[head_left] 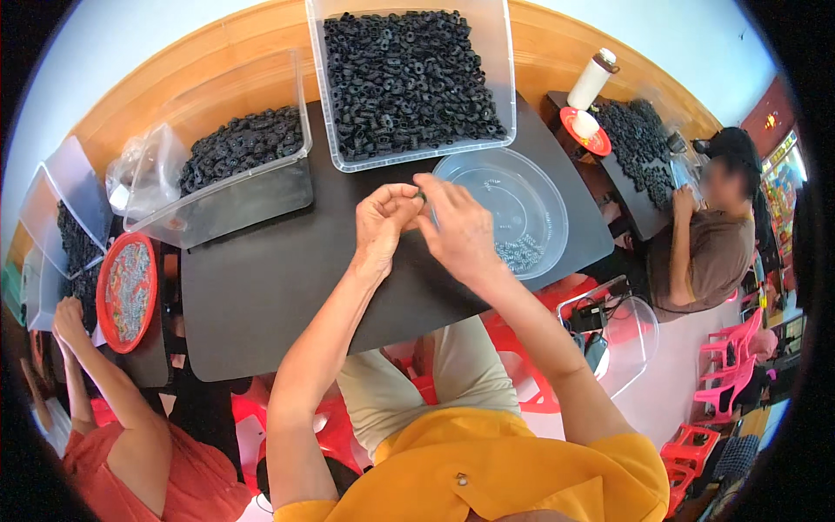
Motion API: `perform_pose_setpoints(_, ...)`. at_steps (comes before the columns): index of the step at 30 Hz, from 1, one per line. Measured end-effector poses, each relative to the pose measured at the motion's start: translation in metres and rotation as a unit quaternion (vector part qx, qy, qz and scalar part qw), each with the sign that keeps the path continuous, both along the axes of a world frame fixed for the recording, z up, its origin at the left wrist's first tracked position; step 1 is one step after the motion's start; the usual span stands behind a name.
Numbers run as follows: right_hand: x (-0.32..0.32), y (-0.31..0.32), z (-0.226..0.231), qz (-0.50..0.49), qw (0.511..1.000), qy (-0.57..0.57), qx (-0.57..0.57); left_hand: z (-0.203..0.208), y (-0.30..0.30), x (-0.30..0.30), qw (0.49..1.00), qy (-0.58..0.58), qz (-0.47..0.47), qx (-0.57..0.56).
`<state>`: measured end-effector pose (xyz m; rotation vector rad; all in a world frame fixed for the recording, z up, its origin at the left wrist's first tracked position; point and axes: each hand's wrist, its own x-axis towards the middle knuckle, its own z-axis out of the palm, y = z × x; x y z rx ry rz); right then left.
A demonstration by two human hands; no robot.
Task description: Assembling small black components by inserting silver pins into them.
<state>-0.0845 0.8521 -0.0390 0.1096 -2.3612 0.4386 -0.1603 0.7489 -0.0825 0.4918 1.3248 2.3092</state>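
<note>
Over the middle of the dark table, my left hand (384,221) pinches a small dark plastic part (422,196) between thumb and fingertips. My right hand (457,228) meets it from the other side, its thumb and forefinger closed on the same part. Fingers cover most of the piece, so its shape is hard to make out. Just right of my right hand lies a round clear plastic basin (544,209) with small metal springs (520,253) gathered in its lower part. Beyond my hands stands a clear bin (417,159) filled with small black plastic parts (404,78).
Left on the table is another clear bin (252,184) of black parts. A co-worker's hand (70,320) is near a red tray (109,322) of small metal pieces. At right, another person (709,244) sits by a heap of black parts (639,148) and a white bottle (594,80).
</note>
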Motion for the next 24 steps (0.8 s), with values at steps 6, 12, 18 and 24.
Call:
perform_pose_setpoints(6, 0.039, 0.098, 0.006, -0.168, 0.983, -0.075, 0.019, 0.037, -0.016, -0.003, 0.990, 0.085, 0.113, 0.012)
perform_pose_setpoints(12, 0.056, 0.118, -0.003, -0.107, 0.964, -0.243, -0.028, 0.109, -0.057, -0.024, 0.936, 0.212, 0.280, 0.004)
perform_pose_setpoints(18, 0.050, 0.120, -0.016, -0.056, 0.969, -0.240, 0.000, 0.119, -0.117, -0.098, 0.761, 0.396, 0.446, -0.256)
perform_pose_setpoints(24, 0.047, 0.125, -0.024, -0.033, 0.984, -0.169, 0.046, 0.114, -0.063, -0.059, 0.615, 0.566, 0.446, -0.320)
